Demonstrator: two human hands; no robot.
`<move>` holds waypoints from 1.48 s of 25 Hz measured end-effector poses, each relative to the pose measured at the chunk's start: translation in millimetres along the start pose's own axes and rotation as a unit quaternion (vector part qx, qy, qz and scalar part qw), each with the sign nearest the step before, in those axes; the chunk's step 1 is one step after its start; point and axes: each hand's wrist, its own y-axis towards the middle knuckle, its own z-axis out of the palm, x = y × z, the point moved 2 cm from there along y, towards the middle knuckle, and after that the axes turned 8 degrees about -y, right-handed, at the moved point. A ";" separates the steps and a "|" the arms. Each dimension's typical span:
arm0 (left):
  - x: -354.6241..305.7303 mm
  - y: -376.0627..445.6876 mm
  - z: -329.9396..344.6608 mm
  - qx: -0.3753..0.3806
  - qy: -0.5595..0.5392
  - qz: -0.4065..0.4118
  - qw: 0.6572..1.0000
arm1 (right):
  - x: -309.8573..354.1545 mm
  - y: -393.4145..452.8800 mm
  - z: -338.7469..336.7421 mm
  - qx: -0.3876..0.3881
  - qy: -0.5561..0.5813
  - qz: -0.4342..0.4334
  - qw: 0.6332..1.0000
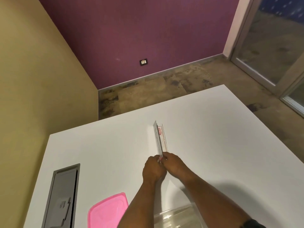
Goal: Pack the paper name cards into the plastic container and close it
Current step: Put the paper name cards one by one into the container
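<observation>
Container [177,218]: one, clear plastic, open, below both wrists at the near edge.
Table [222,129]: one, white.
Lid [107,211]: one, pink, left of the container.
Hands: two; left hand [153,169] and right hand [174,164] pinch the near end.
Name cards [158,139]: thin upright stack beyond the fingertips; count unreadable.

head view | worn on head | faces forward and down | close over white table [213,129]
</observation>
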 end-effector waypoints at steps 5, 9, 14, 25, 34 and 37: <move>0.7 5.6 2.1 -0.010 -0.107 -0.034 0.994 | -4.4 17.5 0.2 -0.064 -0.021 0.015 0.998; 6.6 -3.0 3.5 -0.049 -0.291 -0.103 0.950 | -4.0 19.6 3.7 -0.085 0.011 0.042 0.995; 3.1 -26.9 -8.8 -0.076 -0.353 -0.089 0.928 | -4.1 -7.3 -0.6 -0.107 0.104 0.049 0.988; -15.6 -100.5 -82.2 -0.161 0.207 0.224 0.939 | -25.7 -121.5 -61.6 -0.060 0.359 -0.021 0.931; -51.1 -155.0 -86.3 -0.051 0.431 0.387 0.813 | -53.6 -187.0 -69.6 0.101 0.382 -0.030 0.918; -49.3 -173.9 -76.7 0.015 0.420 0.329 0.846 | -61.8 -198.2 -72.9 0.026 0.274 -0.033 0.961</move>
